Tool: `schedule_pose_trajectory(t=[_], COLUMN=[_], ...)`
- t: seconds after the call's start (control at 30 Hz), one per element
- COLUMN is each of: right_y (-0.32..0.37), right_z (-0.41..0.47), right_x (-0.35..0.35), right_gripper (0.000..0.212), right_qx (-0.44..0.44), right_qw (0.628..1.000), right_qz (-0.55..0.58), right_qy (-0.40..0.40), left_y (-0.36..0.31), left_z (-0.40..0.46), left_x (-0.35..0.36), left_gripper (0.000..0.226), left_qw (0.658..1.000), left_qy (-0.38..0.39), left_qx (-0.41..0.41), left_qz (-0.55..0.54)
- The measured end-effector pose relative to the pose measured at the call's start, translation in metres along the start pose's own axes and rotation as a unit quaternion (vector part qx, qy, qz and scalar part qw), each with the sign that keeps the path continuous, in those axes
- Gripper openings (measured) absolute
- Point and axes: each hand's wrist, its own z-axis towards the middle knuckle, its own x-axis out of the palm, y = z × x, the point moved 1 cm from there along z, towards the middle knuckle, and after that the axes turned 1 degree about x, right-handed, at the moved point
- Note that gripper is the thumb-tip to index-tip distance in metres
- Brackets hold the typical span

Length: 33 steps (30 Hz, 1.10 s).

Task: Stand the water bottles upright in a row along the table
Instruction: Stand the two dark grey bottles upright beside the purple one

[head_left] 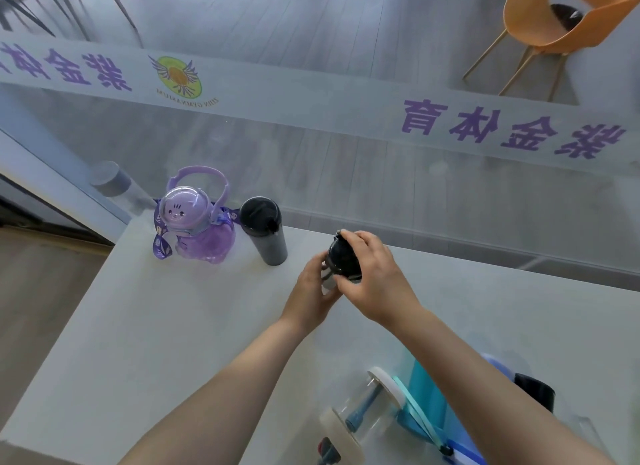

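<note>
Both hands on a black-lidded bottle (341, 260) mid-table, left hand (313, 291) wrapped round its body, right hand (375, 277) gripping the cap; purple bottle (201, 232) and dark tumbler (265, 230) upright far left.

Black-capped bottle (341, 256) body mostly hidden behind left hand (311, 291) and right hand (372, 277); base unseen. Clear bottle (363, 412) cut by bottom edge. Teal bottle (426, 392) partly behind right forearm. Orange chair (554, 21) cropped by top edge.
</note>
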Motion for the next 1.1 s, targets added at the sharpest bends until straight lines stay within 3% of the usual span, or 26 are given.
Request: schedule_pose_trajectory(t=[0.43, 1.1], right_y=[0.0, -0.01], right_z=[0.045, 0.049], right_x=[-0.003, 0.002], right_gripper=[0.071, 0.074], right_qx=[0.011, 0.004], right_qw=[1.0, 1.0], right_qz=[-0.014, -0.002], right_qy=[0.007, -0.004], left_y=[-0.007, -0.002], left_z=[0.04, 0.041], left_x=[-0.005, 0.002], left_gripper=[0.045, 0.04], left_qw=[0.995, 0.996], left_qy=[-0.002, -0.004], left_qx=[-0.001, -0.016], left_qz=[-0.102, -0.086])
